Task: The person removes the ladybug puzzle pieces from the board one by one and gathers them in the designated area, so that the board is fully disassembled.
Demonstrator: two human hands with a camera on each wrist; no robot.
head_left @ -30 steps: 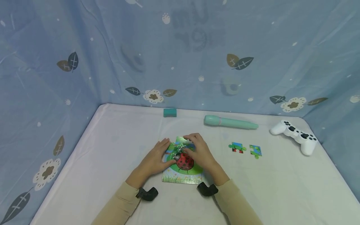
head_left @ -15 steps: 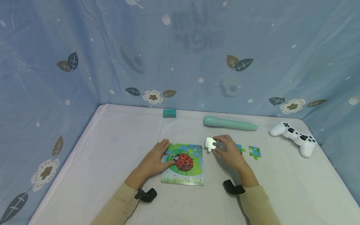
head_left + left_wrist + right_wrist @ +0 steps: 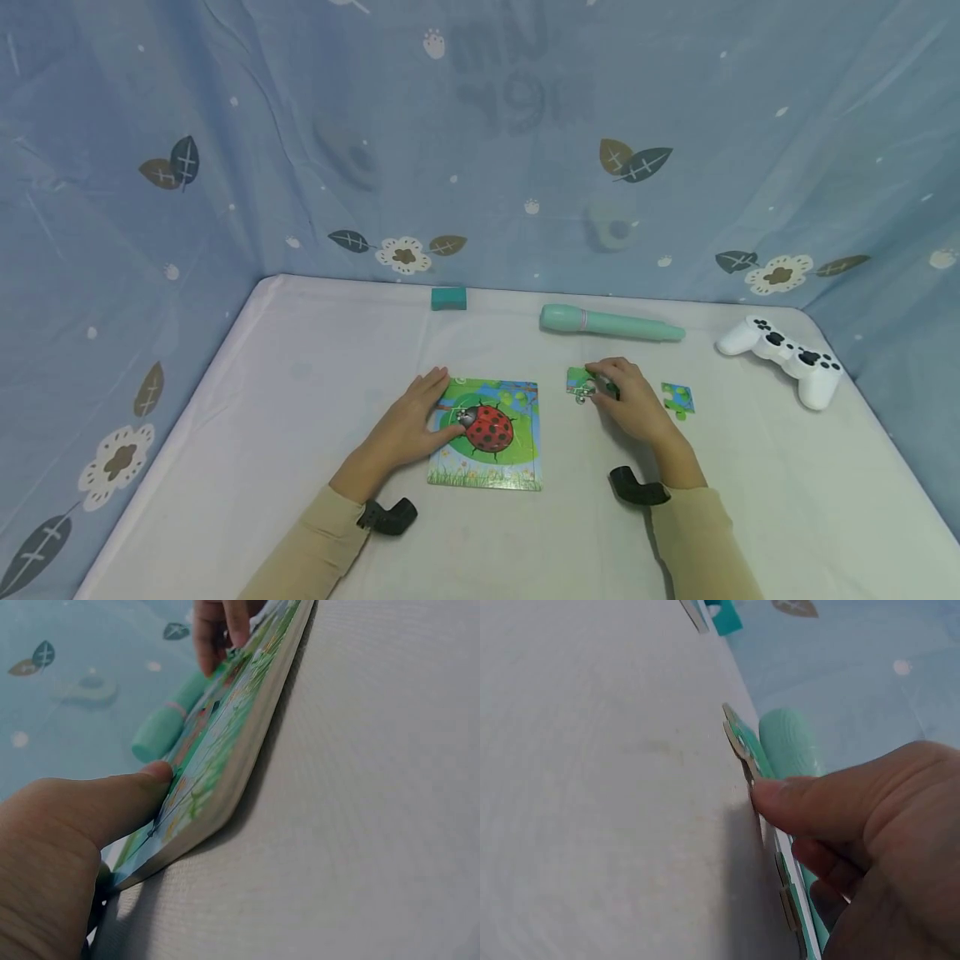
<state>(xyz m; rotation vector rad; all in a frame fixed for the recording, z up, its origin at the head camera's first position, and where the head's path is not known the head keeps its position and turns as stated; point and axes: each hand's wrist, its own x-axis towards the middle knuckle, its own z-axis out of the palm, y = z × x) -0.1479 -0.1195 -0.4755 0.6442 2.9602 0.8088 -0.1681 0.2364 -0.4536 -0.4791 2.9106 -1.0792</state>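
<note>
A square ladybug jigsaw puzzle (image 3: 486, 477) lies flat on the white table. My left hand (image 3: 405, 429) rests along its left side, fingers extended and thumb laid across the picture; the left wrist view shows the thumb (image 3: 131, 796) on its surface. To the right of the puzzle, my right hand (image 3: 633, 406) pinches a green puzzle piece (image 3: 577, 381) between thumb and fingers. That piece (image 3: 744, 746) appears nearly edge-on in the right wrist view. Another puzzle piece (image 3: 613, 390) is mostly hidden behind the right fingers. Farther right lies a blue and green puzzle piece (image 3: 678, 398).
Along the back of the table are a small teal block (image 3: 448, 299) and a mint-green microphone-shaped object (image 3: 611, 323). A white game controller (image 3: 783, 358) lies at the right edge. A patterned blue cloth (image 3: 480, 167) hangs behind the table.
My right hand has moved from the puzzle's top edge off to the right, taking the puzzle piece along and turning its face. The left hand has stayed on the puzzle.
</note>
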